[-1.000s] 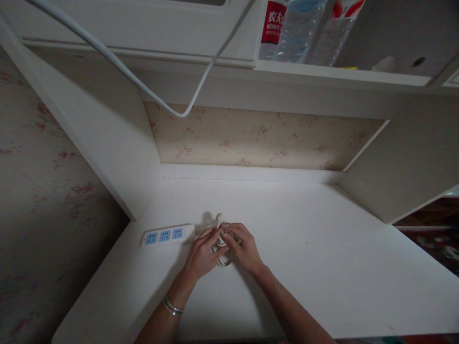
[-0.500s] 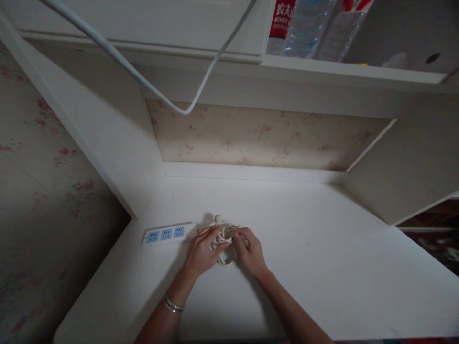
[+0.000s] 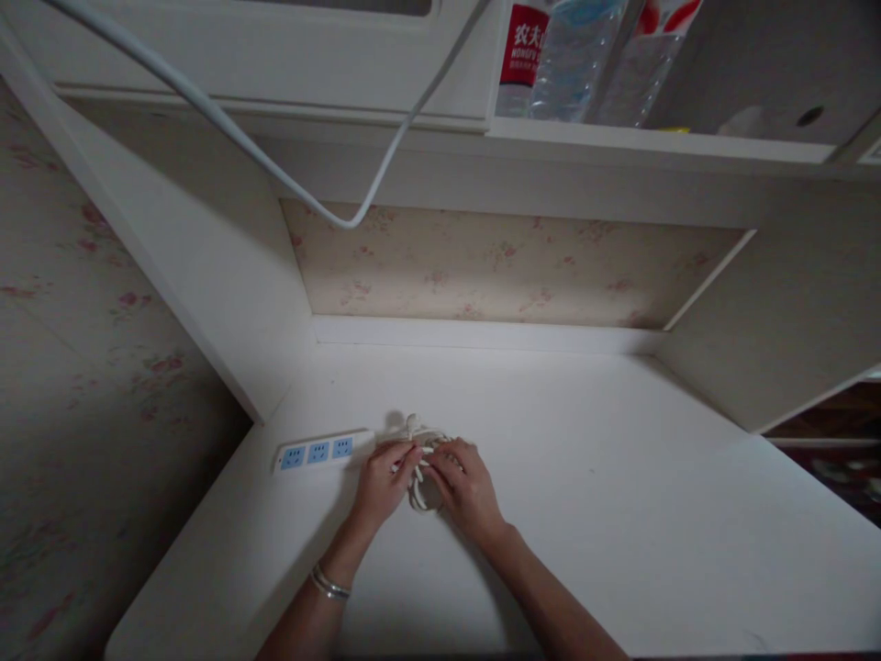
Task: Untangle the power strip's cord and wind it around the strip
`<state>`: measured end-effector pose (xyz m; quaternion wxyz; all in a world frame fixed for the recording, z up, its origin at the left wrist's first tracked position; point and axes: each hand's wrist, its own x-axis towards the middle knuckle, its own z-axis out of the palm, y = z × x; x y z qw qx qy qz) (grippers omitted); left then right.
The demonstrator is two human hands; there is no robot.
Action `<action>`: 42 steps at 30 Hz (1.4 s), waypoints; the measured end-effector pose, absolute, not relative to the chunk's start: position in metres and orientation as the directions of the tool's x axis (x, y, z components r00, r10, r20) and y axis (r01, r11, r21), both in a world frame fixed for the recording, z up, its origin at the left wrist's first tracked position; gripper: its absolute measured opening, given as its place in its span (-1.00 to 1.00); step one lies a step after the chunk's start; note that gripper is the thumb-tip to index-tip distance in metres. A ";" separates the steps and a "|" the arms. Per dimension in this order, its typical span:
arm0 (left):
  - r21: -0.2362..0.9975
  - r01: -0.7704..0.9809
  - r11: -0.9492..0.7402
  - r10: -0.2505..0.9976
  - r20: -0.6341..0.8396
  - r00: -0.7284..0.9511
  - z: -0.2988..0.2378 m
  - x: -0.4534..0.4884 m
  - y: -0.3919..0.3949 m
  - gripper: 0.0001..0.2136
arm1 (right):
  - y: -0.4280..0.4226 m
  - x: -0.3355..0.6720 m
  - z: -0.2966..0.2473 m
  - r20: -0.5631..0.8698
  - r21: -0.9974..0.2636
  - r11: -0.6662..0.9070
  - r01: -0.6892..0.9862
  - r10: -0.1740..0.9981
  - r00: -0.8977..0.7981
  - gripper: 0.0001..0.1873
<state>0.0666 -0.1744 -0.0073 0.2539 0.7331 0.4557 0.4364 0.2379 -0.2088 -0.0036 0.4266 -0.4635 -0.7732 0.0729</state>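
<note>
A white power strip [image 3: 322, 451] with three blue sockets lies on the white desk [image 3: 619, 514], left of my hands. Its cream cord [image 3: 418, 493] is bundled into a coil right beside it, with the plug end [image 3: 413, 423] sticking up behind. My left hand [image 3: 383, 483], a bracelet on its wrist, pinches the coil's left side with closed fingers. My right hand [image 3: 464, 485] grips the coil's right side, fingers curled over it. The hands cover most of the coil.
A white cable [image 3: 275, 170] hangs in a loop from above, in front of the floral back wall. The upper shelf [image 3: 653, 142] holds water bottles [image 3: 571, 60]. White side panels close the desk nook at left and right.
Both hands have shifted slightly on the coil, drawing closer together over it. The power strip has not moved.
</note>
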 end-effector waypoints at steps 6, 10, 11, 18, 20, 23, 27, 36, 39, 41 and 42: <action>0.883 0.338 -0.325 0.945 0.294 0.141 -0.013 0.067 -0.168 -0.71 | -0.206 0.233 0.007 0.535 -0.596 0.554 0.581 0.814 -0.227 -0.78; 0.937 0.241 -0.255 0.966 0.257 0.023 -0.015 0.068 -0.162 -0.63 | -0.203 0.240 0.011 0.484 -0.758 0.495 0.424 0.863 -0.142 -0.83; 0.936 0.250 -0.246 0.968 0.251 0.010 -0.015 0.068 -0.161 -0.64 | -0.202 0.244 0.012 0.468 -0.788 0.479 0.386 0.874 -0.129 -0.83; 0.858 0.411 -0.308 0.942 0.334 0.008 -0.012 0.071 -0.164 -0.63 | -0.201 0.255 0.024 0.355 -0.844 0.419 0.335 0.905 -0.236 -0.82; 0.836 0.422 -0.350 0.928 0.371 0.034 -0.012 0.071 -0.164 -0.67 | -0.202 0.250 0.028 0.369 -0.791 0.466 0.397 0.880 -0.297 -0.81; 0.811 0.449 -0.374 0.914 0.405 0.030 -0.013 0.068 -0.160 -0.70 | -0.202 0.241 0.032 0.391 -0.709 0.525 0.471 0.848 -0.357 -0.80; 0.821 0.453 -0.349 0.910 0.413 -0.046 -0.018 0.063 -0.154 -0.70 | -0.200 0.237 0.037 0.384 -0.738 0.534 0.413 0.835 -0.393 -0.71; 0.925 0.287 -0.248 0.961 0.272 -0.047 -0.019 0.064 -0.154 -0.68 | -0.198 0.233 0.032 0.415 -0.581 0.551 0.599 0.834 -0.364 -0.82; 0.960 0.218 -0.175 0.978 0.195 -0.071 -0.018 0.063 -0.154 -0.63 | -0.197 0.238 0.030 0.412 -0.663 0.543 0.515 0.839 -0.355 -0.84; 0.979 0.173 -0.111 0.990 0.124 -0.068 -0.016 0.063 -0.154 -0.60 | -0.195 0.245 0.027 0.382 -0.769 0.484 0.418 0.872 -0.307 -0.81; 0.984 0.155 -0.088 0.993 0.098 -0.062 -0.015 0.063 -0.155 -0.59 | -0.193 0.249 0.025 0.345 -0.832 0.427 0.355 0.898 -0.274 -0.79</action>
